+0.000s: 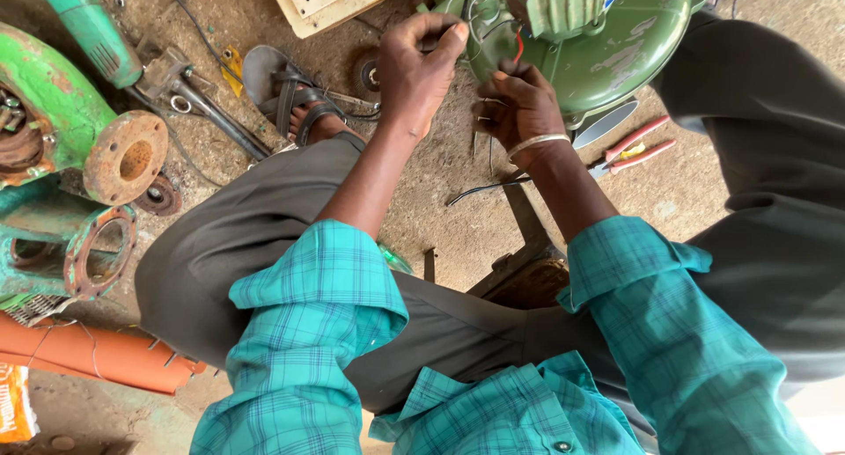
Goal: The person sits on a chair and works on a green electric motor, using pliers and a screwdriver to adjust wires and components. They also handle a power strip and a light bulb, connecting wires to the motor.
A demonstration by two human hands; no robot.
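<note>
Two hands at one round green metal motor (607, 41) — left hand (418, 68) pinches thin wires (480, 19), right hand (519, 107) curls on wires; one red-handled pliers (629, 147) just beside.

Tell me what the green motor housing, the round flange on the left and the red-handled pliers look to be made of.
Green motor housing: painted metal, likely cast; the green coat is chipped to pale patches. Round flange: bare iron or steel, judging by its orange-brown rust and bolt holes. Red-handled pliers: grips look like plastic or rubber sleeves, smooth red; the jaws appear grey metal, though small here.

Soft, even daylight, faint shadows, sharp focus (edges slightly stretched).
</note>
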